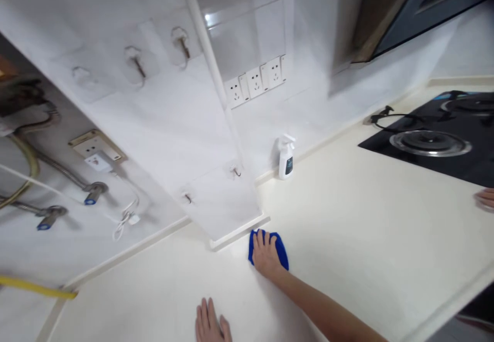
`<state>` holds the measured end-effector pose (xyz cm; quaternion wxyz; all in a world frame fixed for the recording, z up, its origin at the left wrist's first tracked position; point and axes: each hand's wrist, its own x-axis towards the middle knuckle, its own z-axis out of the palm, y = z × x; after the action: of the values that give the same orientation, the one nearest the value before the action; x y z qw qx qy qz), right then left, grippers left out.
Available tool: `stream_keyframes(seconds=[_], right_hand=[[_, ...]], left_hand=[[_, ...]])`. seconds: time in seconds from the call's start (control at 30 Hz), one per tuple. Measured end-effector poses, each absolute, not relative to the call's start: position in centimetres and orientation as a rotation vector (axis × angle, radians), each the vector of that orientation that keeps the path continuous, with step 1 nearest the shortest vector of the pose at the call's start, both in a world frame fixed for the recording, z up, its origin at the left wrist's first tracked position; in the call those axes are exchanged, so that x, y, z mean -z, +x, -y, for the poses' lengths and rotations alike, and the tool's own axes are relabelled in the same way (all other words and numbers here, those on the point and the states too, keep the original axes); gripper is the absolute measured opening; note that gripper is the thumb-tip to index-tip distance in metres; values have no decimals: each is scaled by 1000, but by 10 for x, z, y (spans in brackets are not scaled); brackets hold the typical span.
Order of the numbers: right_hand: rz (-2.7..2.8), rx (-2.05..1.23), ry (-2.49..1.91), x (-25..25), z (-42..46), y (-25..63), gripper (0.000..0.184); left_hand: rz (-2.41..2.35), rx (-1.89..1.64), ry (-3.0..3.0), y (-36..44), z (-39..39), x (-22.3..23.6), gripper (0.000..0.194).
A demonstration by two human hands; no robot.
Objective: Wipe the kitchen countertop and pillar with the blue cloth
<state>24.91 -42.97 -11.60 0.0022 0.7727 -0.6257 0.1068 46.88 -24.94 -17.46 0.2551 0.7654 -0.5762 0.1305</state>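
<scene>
In the head view, the right hand [266, 255] lies palm down over a blue cloth [282, 253] on the pale worktop [358, 229]. Its grip is loosely spread, the fingers a little apart and reaching across the cloth; whether they pinch any of the fabric cannot be told. The cloth sits just beside the foot of a white boxed-in column [193, 141], near its front corner, and shows on both sides of the hand.

The left hand [210, 324], cut off by the bottom edge, is palm down with its fingers extended and its thumb apart; its grip is open and no object shows in it. It is nearest to the worktop, apart from the cloth.

A white spray bottle [286, 158] with a dark label stands upright near the wall, beyond the cloth. Wall sockets [255, 82] are above it. To the right is a black hob [436, 131] with round burners, and part of another person's hand [485, 199] enters at the right edge. On the left, a yellow hose [36, 287] reaches the worktop's back corner, below two valves [92, 193] with blue ends.
</scene>
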Motion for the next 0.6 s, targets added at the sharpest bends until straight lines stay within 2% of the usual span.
stream_keyframes(seconds=[0.17, 0.3, 0.37, 0.47, 0.6], right_hand=[[1503, -558, 2950, 121, 370, 313, 64], [1219, -780, 3176, 120, 347, 299, 65], [1272, -1009, 3115, 120, 347, 272, 61], [1704, -1261, 2779, 126, 349, 226, 50], [1998, -1196, 2613, 139, 344, 191, 45]], left_hand=[[1566, -223, 2173, 469, 245, 169, 56], [1509, -121, 2187, 469, 245, 169, 55], [1479, -65, 2190, 470, 245, 167, 55], [1429, 13, 2208, 468, 249, 159, 57], [1472, 188, 2102, 449, 273, 142, 58]])
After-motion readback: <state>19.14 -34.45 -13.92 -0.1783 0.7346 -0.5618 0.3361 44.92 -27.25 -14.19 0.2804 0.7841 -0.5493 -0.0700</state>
